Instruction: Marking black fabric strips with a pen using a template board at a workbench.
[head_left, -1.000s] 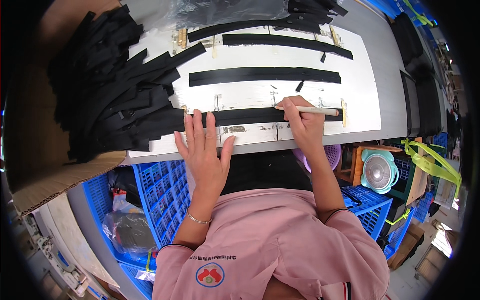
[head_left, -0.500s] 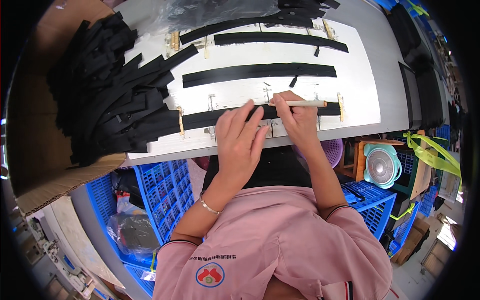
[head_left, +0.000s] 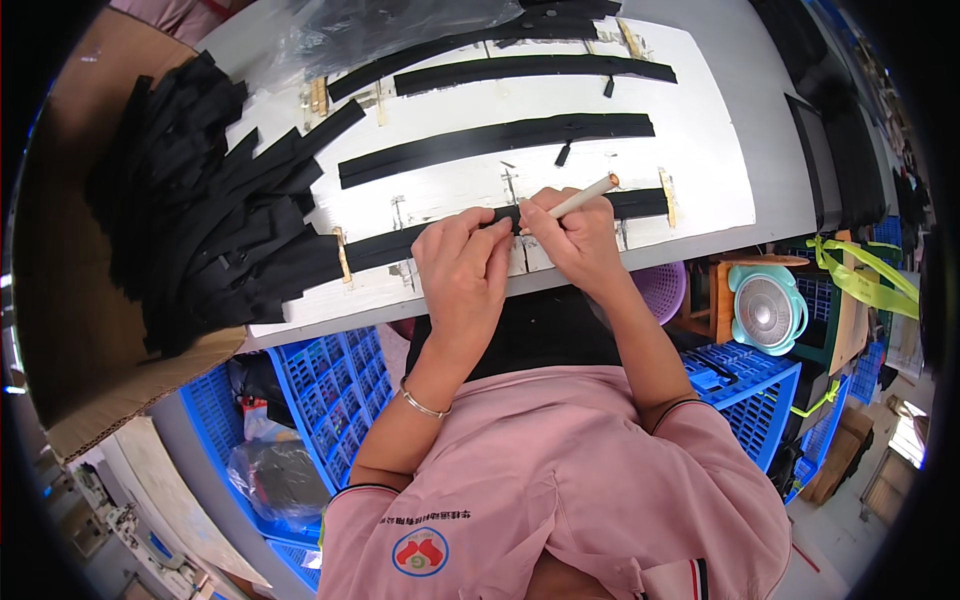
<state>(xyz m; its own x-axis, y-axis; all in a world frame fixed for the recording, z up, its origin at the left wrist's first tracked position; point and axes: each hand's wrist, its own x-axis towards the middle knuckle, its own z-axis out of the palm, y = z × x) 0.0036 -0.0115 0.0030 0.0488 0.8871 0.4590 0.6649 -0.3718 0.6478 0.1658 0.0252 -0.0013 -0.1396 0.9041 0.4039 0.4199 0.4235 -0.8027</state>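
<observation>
A black zipper strip (head_left: 385, 246) lies along the near edge of a white marked board (head_left: 705, 130), between two tan tape pieces. My left hand (head_left: 462, 270) has its fingers bent and pressed together on the middle of this strip. Just right of those fingertips, my right hand (head_left: 578, 248) grips a white pencil-like marker (head_left: 588, 194), its tip at the strip and its back end slanting up to the right. Farther up the board lie a second zipper strip (head_left: 480, 145) with a dangling pull and a third zipper strip (head_left: 530, 70), also with a pull.
A large heap of black strips (head_left: 200, 210) spills from a cardboard box (head_left: 60, 250) onto the board's left side. Clear plastic film (head_left: 390, 30) lies at the back. Below the table edge are blue crates (head_left: 345, 390), a purple basket (head_left: 662, 290) and a teal fan (head_left: 768, 310).
My left hand has come down and its fingers have drawn together on the near zipper strip. The marker in my right hand has tilted more upright. The whole view has shifted slightly.
</observation>
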